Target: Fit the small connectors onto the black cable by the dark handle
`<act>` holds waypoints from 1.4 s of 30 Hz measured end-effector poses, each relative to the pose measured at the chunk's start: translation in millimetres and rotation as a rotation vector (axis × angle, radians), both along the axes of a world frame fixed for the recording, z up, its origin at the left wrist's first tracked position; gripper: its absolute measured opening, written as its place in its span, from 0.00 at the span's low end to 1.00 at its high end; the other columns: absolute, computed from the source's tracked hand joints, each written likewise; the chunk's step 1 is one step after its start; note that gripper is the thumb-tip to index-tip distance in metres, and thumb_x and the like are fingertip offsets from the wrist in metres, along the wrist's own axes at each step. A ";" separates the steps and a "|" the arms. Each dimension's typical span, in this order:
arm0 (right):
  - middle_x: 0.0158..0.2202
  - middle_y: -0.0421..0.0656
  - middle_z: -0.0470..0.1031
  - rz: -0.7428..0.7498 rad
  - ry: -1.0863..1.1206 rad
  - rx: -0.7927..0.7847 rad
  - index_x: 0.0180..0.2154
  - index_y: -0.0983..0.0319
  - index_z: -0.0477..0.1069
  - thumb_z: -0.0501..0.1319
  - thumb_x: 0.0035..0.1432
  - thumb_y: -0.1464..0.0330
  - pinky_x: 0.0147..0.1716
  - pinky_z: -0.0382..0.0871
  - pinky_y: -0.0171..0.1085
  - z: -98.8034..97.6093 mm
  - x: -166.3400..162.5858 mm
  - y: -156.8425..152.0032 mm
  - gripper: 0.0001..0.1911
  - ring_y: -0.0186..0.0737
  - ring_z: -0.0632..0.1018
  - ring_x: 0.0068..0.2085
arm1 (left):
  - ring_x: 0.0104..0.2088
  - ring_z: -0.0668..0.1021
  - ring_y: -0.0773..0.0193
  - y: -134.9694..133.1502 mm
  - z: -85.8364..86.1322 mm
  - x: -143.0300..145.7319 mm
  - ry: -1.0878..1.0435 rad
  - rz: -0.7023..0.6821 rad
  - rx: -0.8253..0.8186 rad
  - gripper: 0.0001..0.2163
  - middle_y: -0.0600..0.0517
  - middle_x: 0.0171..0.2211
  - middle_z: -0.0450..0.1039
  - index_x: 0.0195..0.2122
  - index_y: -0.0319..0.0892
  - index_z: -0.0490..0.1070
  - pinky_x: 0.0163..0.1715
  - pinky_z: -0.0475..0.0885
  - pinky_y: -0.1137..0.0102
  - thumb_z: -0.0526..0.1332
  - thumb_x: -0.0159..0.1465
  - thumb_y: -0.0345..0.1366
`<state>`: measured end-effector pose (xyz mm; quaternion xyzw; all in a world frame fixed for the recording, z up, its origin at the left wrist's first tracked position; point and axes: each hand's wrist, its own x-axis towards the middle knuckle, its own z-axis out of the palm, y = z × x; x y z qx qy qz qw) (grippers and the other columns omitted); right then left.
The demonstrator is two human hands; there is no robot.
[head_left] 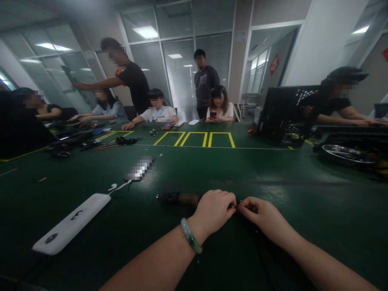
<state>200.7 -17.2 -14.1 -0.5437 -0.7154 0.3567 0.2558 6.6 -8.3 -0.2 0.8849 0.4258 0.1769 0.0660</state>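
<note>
An electric screwdriver (188,199) lies along the green table, its bit tip pointing left. My left hand (214,207) is closed around its rear part, with a green bangle on the wrist. Close by on the right, my right hand (257,210) pinches with thumb and index finger at the tail end of the tool. A dark cable (263,258) runs from there toward the bottom edge. The fingertips hide the exact joint between cable and screwdriver.
A white power bank (72,224) marked 3 lies on the left, its white cord leading to a blurred device (140,168). Wires (121,141) lie at the far left. A black computer case (287,115) and a metal-rimmed round part (347,154) occupy the right. People sit and stand beyond the table.
</note>
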 end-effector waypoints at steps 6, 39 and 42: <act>0.32 0.40 0.79 -0.006 0.012 -0.050 0.34 0.59 0.74 0.60 0.56 0.60 0.30 0.67 0.33 -3.3 -1.1 1.0 0.10 0.39 0.78 0.33 | 0.38 0.73 0.61 -0.7 1.6 1.0 0.014 0.009 -0.008 0.02 0.55 0.36 0.73 0.36 0.44 0.69 0.38 0.65 0.66 0.62 0.63 0.35; 0.32 0.39 0.79 -0.023 0.053 -0.012 0.32 0.60 0.76 0.61 0.55 0.63 0.32 0.67 0.32 -2.4 3.5 4.4 0.08 0.39 0.78 0.34 | 0.40 0.74 0.60 0.6 -0.2 -2.6 -0.051 -0.003 -0.051 0.04 0.54 0.37 0.73 0.38 0.44 0.69 0.40 0.66 0.66 0.61 0.63 0.36; 0.31 0.39 0.79 -0.028 0.053 -0.011 0.31 0.60 0.76 0.62 0.55 0.63 0.32 0.67 0.32 0.4 2.5 3.2 0.08 0.39 0.78 0.34 | 0.41 0.74 0.60 0.5 0.1 -1.9 -0.065 -0.031 -0.038 0.03 0.54 0.38 0.74 0.37 0.44 0.70 0.43 0.65 0.65 0.61 0.62 0.34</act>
